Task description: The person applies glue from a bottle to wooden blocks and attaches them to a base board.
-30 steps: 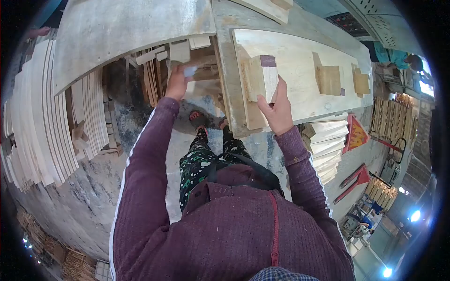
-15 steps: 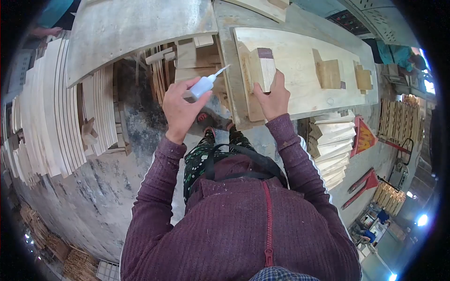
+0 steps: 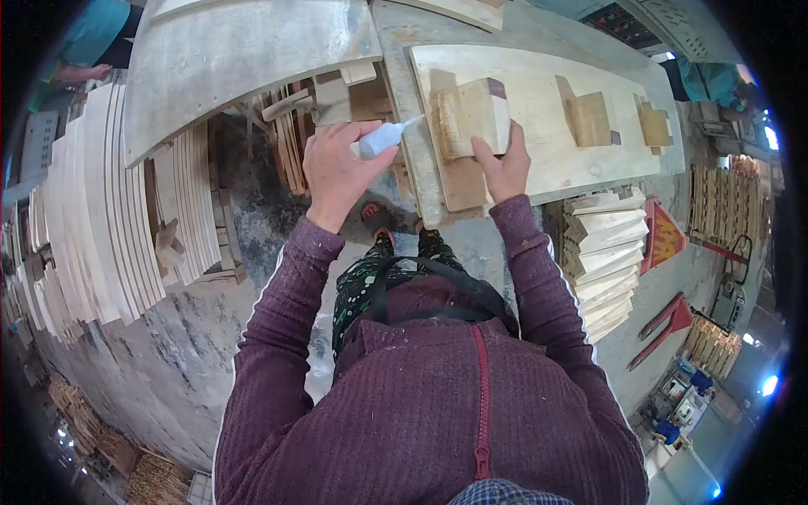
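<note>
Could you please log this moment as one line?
left hand: holding squeeze bottle, nozzle toward wooden block | right hand: gripping wooden block | wooden block: purple-marked, at left end of pale board

- Left hand (image 3: 341, 164): raised, off the left edge of the desk (image 3: 547, 34), back of hand up, thumb and fingers closed in a grip, thumb on the lower side.
- Right hand (image 3: 505, 171): at the near edge of the desk, toward its near-left corner; thumb and fingers spread, clasping.
- Both forearms reach forward, elbows bent, hands apart, wrists bare past the long sleeves.
- Left wrist about in line with forearm.
- Feet (image 3: 376, 217) below, partly hidden.
</note>
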Demonstrator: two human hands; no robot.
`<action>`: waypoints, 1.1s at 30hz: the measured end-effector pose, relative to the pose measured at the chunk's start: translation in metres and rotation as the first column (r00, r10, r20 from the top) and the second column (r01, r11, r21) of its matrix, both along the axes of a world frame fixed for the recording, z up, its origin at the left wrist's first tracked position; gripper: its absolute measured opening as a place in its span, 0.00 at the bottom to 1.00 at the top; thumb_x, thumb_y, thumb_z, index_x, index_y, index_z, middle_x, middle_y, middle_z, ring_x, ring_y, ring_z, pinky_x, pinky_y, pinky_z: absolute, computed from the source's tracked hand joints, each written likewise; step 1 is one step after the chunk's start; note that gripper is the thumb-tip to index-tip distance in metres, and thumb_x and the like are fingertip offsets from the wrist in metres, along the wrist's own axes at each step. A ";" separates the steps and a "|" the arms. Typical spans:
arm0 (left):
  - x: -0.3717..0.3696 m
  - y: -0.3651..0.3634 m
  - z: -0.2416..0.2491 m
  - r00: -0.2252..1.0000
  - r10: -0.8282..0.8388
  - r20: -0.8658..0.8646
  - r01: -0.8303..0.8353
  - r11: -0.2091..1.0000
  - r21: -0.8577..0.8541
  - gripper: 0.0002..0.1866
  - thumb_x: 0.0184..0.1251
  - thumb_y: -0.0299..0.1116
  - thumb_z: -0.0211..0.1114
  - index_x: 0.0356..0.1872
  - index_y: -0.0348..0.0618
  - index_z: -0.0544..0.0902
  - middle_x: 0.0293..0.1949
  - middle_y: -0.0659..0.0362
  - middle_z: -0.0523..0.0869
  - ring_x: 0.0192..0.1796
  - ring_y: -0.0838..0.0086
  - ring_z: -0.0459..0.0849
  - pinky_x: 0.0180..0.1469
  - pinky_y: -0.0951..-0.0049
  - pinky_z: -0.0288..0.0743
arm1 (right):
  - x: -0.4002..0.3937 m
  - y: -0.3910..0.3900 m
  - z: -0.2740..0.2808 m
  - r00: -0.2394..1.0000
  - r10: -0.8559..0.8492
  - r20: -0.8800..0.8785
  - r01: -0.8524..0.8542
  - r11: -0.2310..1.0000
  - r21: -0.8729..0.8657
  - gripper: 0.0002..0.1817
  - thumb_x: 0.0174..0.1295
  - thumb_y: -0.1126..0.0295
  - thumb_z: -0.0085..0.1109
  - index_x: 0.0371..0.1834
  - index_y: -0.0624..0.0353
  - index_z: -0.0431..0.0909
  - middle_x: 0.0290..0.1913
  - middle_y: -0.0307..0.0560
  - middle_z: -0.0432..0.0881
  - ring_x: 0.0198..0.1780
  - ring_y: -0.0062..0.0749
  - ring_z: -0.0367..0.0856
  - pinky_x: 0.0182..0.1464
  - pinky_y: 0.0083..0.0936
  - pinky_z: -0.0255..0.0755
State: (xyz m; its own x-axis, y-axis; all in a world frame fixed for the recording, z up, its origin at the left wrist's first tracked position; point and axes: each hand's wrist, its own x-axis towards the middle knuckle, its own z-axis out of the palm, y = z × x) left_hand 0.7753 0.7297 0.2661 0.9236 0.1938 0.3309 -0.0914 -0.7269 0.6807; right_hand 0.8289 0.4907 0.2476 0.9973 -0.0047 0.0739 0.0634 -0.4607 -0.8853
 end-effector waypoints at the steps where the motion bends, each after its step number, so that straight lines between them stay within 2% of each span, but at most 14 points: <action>1: 0.002 -0.002 0.002 1.000 -0.011 -0.012 0.011 0.999 0.030 0.16 0.42 0.38 0.74 0.36 0.48 0.86 0.31 0.60 0.84 0.36 0.66 0.82 0.42 0.68 0.73 | 0.002 -0.004 -0.004 0.998 -0.014 -0.058 0.022 0.992 0.122 0.28 0.53 0.68 0.66 0.55 0.66 0.67 0.43 0.54 0.82 0.44 0.33 0.82 0.45 0.27 0.76; 4: 0.012 -0.005 0.002 0.999 -0.033 -0.032 0.036 0.996 0.078 0.15 0.42 0.41 0.73 0.35 0.51 0.86 0.30 0.62 0.83 0.38 0.67 0.81 0.45 0.68 0.69 | 0.003 -0.011 -0.010 0.998 0.068 0.013 -0.069 0.991 0.112 0.28 0.53 0.70 0.66 0.56 0.66 0.67 0.44 0.51 0.82 0.45 0.27 0.80 0.45 0.26 0.76; 5: 0.016 -0.006 0.001 0.998 -0.047 -0.039 0.050 0.994 0.097 0.15 0.42 0.42 0.71 0.34 0.53 0.86 0.30 0.63 0.82 0.40 0.68 0.80 0.48 0.67 0.67 | 0.003 -0.012 -0.010 0.997 0.071 0.012 -0.072 0.991 0.111 0.28 0.53 0.70 0.66 0.56 0.66 0.67 0.44 0.51 0.82 0.45 0.27 0.80 0.45 0.26 0.76; 8: 0.027 -0.008 0.002 0.997 -0.074 0.004 0.073 0.987 0.143 0.14 0.42 0.42 0.71 0.33 0.53 0.86 0.29 0.63 0.81 0.40 0.68 0.79 0.49 0.67 0.66 | 0.001 -0.015 -0.010 0.992 0.109 0.065 -0.114 0.991 0.074 0.27 0.53 0.71 0.66 0.56 0.66 0.67 0.46 0.51 0.80 0.46 0.27 0.80 0.45 0.24 0.76; 10: 0.032 -0.008 0.009 0.994 -0.113 -0.012 0.113 0.978 0.174 0.15 0.42 0.42 0.71 0.34 0.52 0.86 0.29 0.63 0.81 0.39 0.69 0.80 0.49 0.67 0.67 | -0.001 -0.018 -0.012 0.995 0.090 -0.049 -0.073 0.956 0.286 0.27 0.55 0.72 0.64 0.57 0.66 0.65 0.48 0.50 0.78 0.48 0.28 0.79 0.44 0.23 0.77; 11: 0.034 -0.008 0.012 0.988 -0.154 -0.029 0.156 0.966 0.204 0.15 0.43 0.42 0.71 0.34 0.51 0.86 0.29 0.63 0.81 0.39 0.70 0.80 0.49 0.68 0.68 | -0.001 -0.021 -0.015 0.994 0.095 -0.051 -0.076 0.955 0.285 0.27 0.55 0.72 0.64 0.57 0.66 0.65 0.48 0.50 0.78 0.48 0.28 0.79 0.44 0.23 0.77; 13: 0.037 -0.009 0.014 0.983 -0.180 -0.034 0.183 0.961 0.207 0.14 0.43 0.41 0.71 0.34 0.51 0.86 0.29 0.63 0.81 0.39 0.69 0.80 0.50 0.67 0.67 | 0.000 -0.028 -0.020 0.986 0.112 -0.128 -0.044 0.897 0.440 0.25 0.58 0.73 0.61 0.58 0.65 0.64 0.50 0.50 0.76 0.48 0.30 0.79 0.45 0.24 0.78; 14: 0.039 -0.009 0.014 0.977 -0.211 -0.037 0.214 0.954 0.211 0.14 0.43 0.40 0.71 0.33 0.51 0.85 0.29 0.63 0.81 0.39 0.69 0.80 0.51 0.67 0.67 | 0.001 -0.031 -0.023 0.985 0.116 -0.129 -0.048 0.897 0.440 0.25 0.58 0.73 0.61 0.58 0.65 0.64 0.50 0.50 0.76 0.48 0.30 0.79 0.45 0.24 0.78; 16: 0.043 -0.010 0.016 0.976 -0.218 -0.011 0.215 0.953 0.214 0.13 0.43 0.40 0.71 0.33 0.51 0.85 0.29 0.62 0.81 0.39 0.69 0.80 0.52 0.67 0.66 | 0.001 -0.032 -0.024 0.979 0.120 -0.166 -0.005 0.826 0.564 0.25 0.60 0.73 0.59 0.59 0.64 0.62 0.50 0.50 0.76 0.48 0.33 0.80 0.45 0.29 0.81; 20: 0.056 -0.012 0.015 0.972 -0.236 0.013 0.226 0.944 0.239 0.13 0.42 0.38 0.71 0.32 0.50 0.85 0.29 0.62 0.82 0.39 0.68 0.80 0.53 0.67 0.66 | 0.000 -0.034 -0.024 0.971 0.128 -0.202 0.019 0.801 0.599 0.24 0.60 0.73 0.58 0.59 0.63 0.62 0.50 0.51 0.76 0.47 0.36 0.80 0.44 0.32 0.82; 22: 0.060 -0.012 0.016 0.966 -0.258 0.017 0.246 0.937 0.247 0.13 0.42 0.38 0.71 0.32 0.50 0.85 0.28 0.61 0.82 0.39 0.68 0.80 0.53 0.67 0.66 | 0.001 -0.036 -0.028 0.970 0.152 -0.189 -0.016 0.817 0.577 0.25 0.63 0.75 0.52 0.62 0.62 0.58 0.51 0.52 0.75 0.48 0.39 0.80 0.45 0.40 0.82; 27: 0.056 -0.015 0.010 0.952 -0.302 0.038 0.283 0.924 0.258 0.12 0.43 0.37 0.70 0.32 0.50 0.85 0.28 0.61 0.81 0.38 0.67 0.79 0.54 0.67 0.65 | 0.001 -0.037 -0.027 0.972 0.148 -0.184 -0.020 0.829 0.559 0.25 0.63 0.75 0.53 0.62 0.62 0.58 0.51 0.53 0.75 0.48 0.39 0.80 0.45 0.40 0.82; 33: 0.035 -0.012 0.008 0.947 -0.319 0.036 0.306 0.932 0.194 0.12 0.44 0.37 0.70 0.33 0.50 0.85 0.29 0.61 0.80 0.39 0.67 0.79 0.59 0.66 0.63 | 0.002 -0.038 -0.030 0.972 0.156 -0.174 -0.031 0.824 0.566 0.26 0.62 0.75 0.54 0.63 0.62 0.58 0.52 0.53 0.75 0.49 0.40 0.80 0.45 0.41 0.82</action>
State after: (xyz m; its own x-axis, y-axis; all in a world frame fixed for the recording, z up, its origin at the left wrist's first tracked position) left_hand 0.8104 0.7176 0.2737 0.9024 -0.1711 0.3954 -0.3742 -0.7661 0.5226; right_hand 0.8307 0.4525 0.2174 0.9868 0.1119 -0.1169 -0.1295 0.1129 -0.9851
